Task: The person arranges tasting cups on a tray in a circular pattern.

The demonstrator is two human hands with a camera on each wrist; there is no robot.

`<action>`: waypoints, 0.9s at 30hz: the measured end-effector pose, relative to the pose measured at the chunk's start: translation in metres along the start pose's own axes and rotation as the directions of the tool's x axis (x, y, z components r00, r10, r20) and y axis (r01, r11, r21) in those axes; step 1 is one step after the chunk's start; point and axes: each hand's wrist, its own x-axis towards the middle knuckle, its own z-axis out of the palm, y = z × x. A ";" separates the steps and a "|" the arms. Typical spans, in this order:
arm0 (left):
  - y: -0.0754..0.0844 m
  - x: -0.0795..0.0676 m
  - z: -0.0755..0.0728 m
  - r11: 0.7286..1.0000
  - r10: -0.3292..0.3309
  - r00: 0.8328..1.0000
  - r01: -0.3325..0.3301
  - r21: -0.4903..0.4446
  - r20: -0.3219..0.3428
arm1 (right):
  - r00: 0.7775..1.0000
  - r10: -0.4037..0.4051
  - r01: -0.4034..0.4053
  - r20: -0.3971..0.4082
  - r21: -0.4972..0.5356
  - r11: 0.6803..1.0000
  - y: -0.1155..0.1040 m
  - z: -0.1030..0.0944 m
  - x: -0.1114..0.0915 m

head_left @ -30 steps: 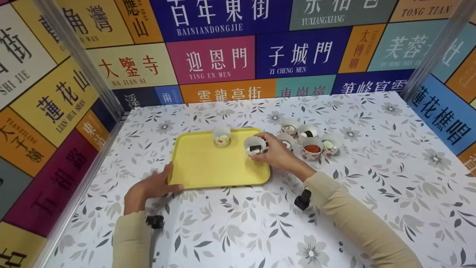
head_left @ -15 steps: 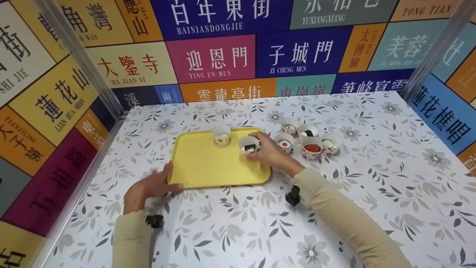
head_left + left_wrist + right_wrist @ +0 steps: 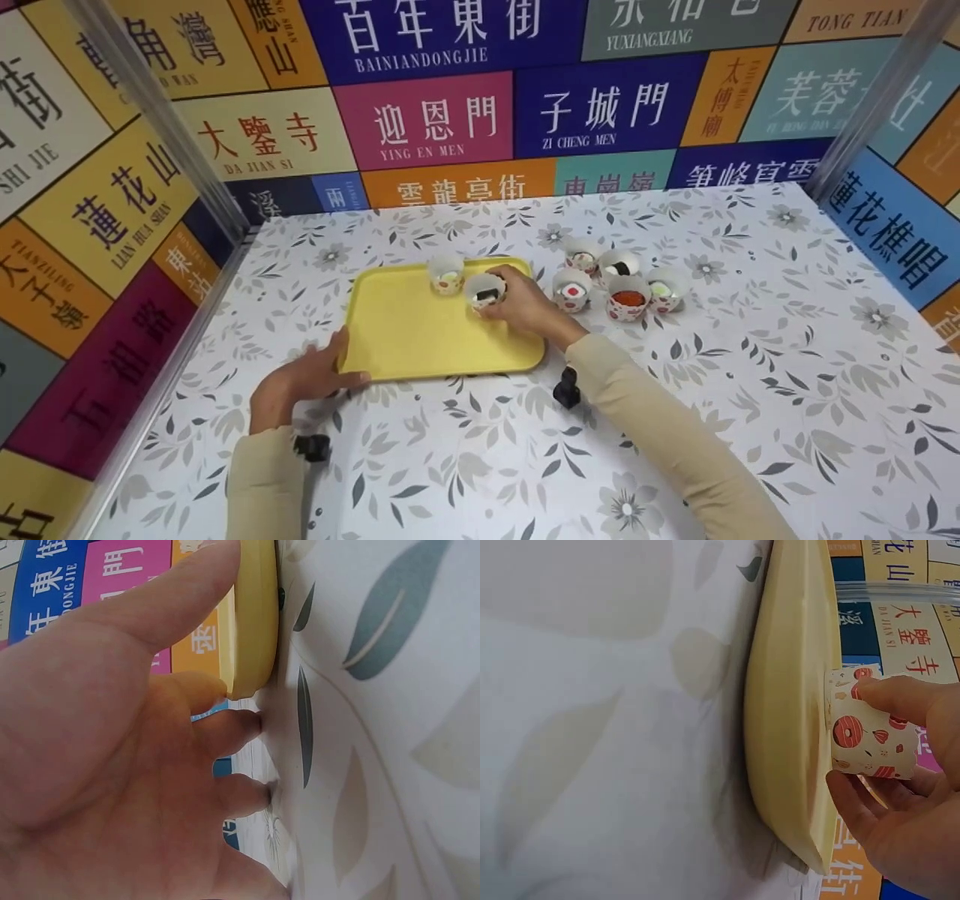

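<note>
My right hand (image 3: 521, 304) grips a small paper cup (image 3: 874, 724) with a red printed pattern. In the head view this cup (image 3: 480, 301) is over the right half of the yellow tray (image 3: 420, 345), its dark strip and white filling visible inside. The cup's base is close to the tray; whether it touches cannot be told. My left hand (image 3: 307, 375) is at the tray's near-left corner. In the left wrist view, its fairly straight thumb and index finger touch the tray edge (image 3: 255, 615), the other fingers spread at the table. Another paper cup (image 3: 448, 279), with pale filling, stands at the tray's back.
Right of the tray stand several similar cups, among them one with orange-red filling (image 3: 628, 301), one with a red-dotted white filling (image 3: 572, 292) and one with pale green filling (image 3: 664, 291). The table (image 3: 465, 457) has a leaf-patterned cover. Sign-printed panels (image 3: 427, 120) rise behind.
My right hand has carried the gripped cup leftward over the tray, toward the other cup there. The red-dotted cup shows more fully now. The left hand and tray have stayed put.
</note>
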 end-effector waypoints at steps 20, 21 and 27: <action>0.000 0.002 0.001 1.000 0.017 1.000 -0.017 -0.012 0.004 | 1.000 -0.014 0.015 -0.022 0.053 0.998 -0.005 0.011 0.016; 0.000 0.001 0.001 1.000 0.027 1.000 -0.027 -0.007 0.002 | 1.000 -0.016 0.017 -0.020 0.060 0.998 -0.006 0.012 0.017; -0.001 0.001 0.001 1.000 0.021 1.000 -0.021 0.003 -0.005 | 1.000 -0.006 0.008 -0.015 0.098 0.995 -0.008 0.014 0.018</action>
